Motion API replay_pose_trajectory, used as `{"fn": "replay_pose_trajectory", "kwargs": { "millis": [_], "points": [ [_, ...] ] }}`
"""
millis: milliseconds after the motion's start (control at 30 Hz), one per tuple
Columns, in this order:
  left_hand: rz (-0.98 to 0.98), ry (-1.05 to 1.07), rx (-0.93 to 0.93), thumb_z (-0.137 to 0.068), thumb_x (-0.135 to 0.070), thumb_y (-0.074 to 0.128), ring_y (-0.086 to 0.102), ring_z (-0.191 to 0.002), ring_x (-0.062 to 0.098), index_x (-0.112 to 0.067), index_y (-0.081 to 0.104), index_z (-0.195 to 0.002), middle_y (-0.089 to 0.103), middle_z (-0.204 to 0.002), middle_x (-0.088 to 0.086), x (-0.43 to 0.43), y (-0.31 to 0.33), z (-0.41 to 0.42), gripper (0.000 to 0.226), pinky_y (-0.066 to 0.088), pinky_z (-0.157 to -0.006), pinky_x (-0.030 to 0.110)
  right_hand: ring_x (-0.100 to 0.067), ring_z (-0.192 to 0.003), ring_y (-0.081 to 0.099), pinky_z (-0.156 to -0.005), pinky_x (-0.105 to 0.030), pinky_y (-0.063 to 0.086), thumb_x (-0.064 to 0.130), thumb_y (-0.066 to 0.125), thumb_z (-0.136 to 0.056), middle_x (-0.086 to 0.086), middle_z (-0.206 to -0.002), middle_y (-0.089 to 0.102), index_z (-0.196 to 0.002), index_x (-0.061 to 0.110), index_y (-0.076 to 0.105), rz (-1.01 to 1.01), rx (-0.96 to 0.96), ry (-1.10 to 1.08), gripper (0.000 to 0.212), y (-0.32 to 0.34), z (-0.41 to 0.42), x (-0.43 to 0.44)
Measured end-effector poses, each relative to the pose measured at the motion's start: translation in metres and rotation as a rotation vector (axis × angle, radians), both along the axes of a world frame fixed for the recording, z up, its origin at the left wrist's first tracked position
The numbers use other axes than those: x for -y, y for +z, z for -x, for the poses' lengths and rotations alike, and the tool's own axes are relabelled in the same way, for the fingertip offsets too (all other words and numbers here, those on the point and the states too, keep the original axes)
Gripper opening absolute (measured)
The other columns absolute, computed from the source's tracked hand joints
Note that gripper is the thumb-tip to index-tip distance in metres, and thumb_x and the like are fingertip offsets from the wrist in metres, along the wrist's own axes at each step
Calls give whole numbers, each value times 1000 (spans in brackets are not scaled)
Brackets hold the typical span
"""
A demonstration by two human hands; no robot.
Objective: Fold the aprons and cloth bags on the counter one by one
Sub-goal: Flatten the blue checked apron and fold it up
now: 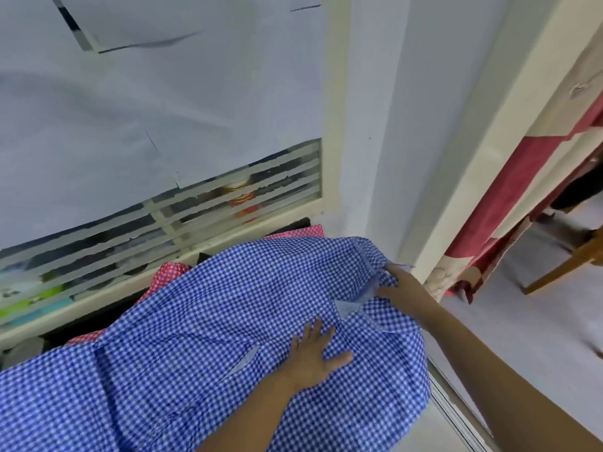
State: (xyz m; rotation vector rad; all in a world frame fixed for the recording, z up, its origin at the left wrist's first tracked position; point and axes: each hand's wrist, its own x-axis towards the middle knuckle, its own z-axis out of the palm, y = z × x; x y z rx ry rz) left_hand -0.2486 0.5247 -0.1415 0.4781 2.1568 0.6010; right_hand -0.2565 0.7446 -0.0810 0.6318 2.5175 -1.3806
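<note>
A blue-and-white checked apron lies spread over the counter and covers most of it. My left hand presses flat on the apron near its middle, fingers spread. My right hand is at the apron's far right end, where its thumb and fingers pinch a pale blue strap or trim. A red-and-white checked cloth peeks out from under the apron at the back.
A window with frosted stripes runs along the back of the counter, papered over above. The counter's right edge drops to the floor. A doorway with a red curtain and a wooden chair leg lie to the right.
</note>
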Motion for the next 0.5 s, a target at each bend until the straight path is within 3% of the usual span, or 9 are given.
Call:
{"fn": "replay_pose_trajectory", "kwargs": {
  "millis": [33,100,167,267,333,367,433,500],
  "points": [
    [-75,116,100,-77,-82,30,2,-148,19,-31,21,-150,4,-161,-1,-7,14,2,90,6,-118,45,-23,-101,58,-81,-25,39,7,57,-90,-9,-122,62,-127,12,55,-130,-60,79,38,3,-2,12],
    [-297,380,284,-74,-85,28,41,-128,15,-31,43,-134,39,-143,-2,-15,37,4,82,33,-104,38,-27,-108,58,-81,-27,39,9,51,-92,-10,-126,61,-135,16,48,-326,-148,177,43,12,-9,39],
    [-568,667,523,-86,-68,35,53,-121,21,-24,44,-136,46,-140,1,-13,49,0,67,49,-94,39,-28,-113,57,-87,-27,41,12,48,-95,-9,-130,58,-142,20,41,-408,-209,263,48,20,-21,68],
    [-797,864,748,-85,-57,46,59,-114,29,-9,59,-120,60,-127,11,5,50,-6,60,51,-92,47,-28,-108,59,-85,-32,44,12,49,-92,-7,-122,61,-141,21,39,-393,-162,440,51,25,-39,106],
    [-806,909,771,-80,-53,62,62,-102,28,-1,63,-100,64,-111,16,18,51,-6,56,51,-91,47,-31,-98,60,-72,-34,44,20,52,-91,-5,-95,61,-114,13,50,-352,-70,607,25,26,-48,121],
    [-772,924,752,-81,-48,64,65,-95,29,2,66,-96,67,-104,18,24,51,-6,52,53,-88,45,-32,-98,59,-69,-33,44,25,55,-91,-2,-90,58,-108,12,49,-308,-12,691,22,28,-52,126],
    [-707,954,660,-88,-37,62,68,-93,29,2,65,-114,69,-108,20,31,50,-5,48,56,-80,41,-30,-113,54,-83,-34,48,34,61,-91,-6,-120,56,-132,7,39,-250,115,837,54,34,-59,133],
    [-638,961,533,-94,-29,57,69,-94,27,-1,59,-123,71,-106,14,32,50,-6,39,56,-73,36,-28,-128,44,-102,-37,41,37,61,-91,-10,-150,34,-151,8,14,-206,184,880,81,37,-67,140]
  ]
}}
